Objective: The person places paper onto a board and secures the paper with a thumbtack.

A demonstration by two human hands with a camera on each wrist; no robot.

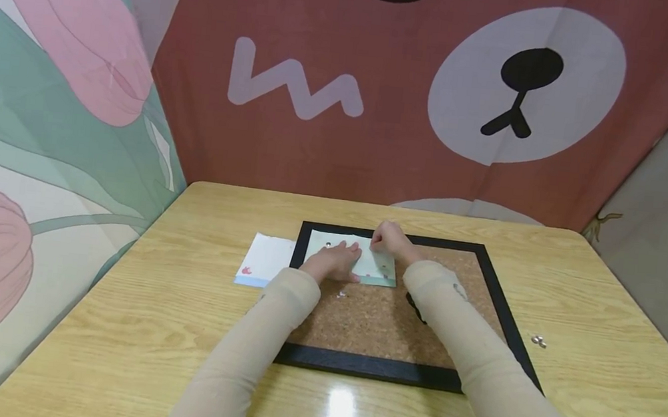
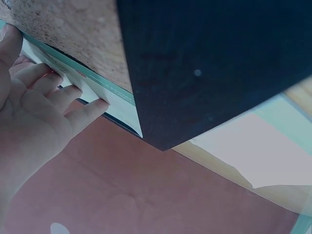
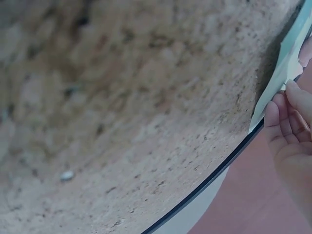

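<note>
A light green sheet of notepaper [image 1: 373, 263] lies at the upper left of a black-framed corkboard [image 1: 370, 329]. My left hand [image 1: 335, 261] rests on the sheet with its fingers spread; the left wrist view shows the fingertips [image 2: 100, 105] touching the paper. At the sheet's upper right corner, my right hand [image 1: 391, 239] pinches a thumbtack [image 3: 284, 85] between thumb and fingers. Only a thin bit of that tack shows. Another silver thumbtack [image 1: 328, 244] sits in the sheet's upper left part.
A white notepad [image 1: 267, 259] lies on the wooden table [image 1: 180, 301] beside the board's left edge. Several silver thumbtacks [image 1: 539, 340] lie right of the board. Small pale bits [image 1: 342, 294] are on the cork below my left hand. A dark object [image 1: 415, 306] is partly hidden by my right forearm.
</note>
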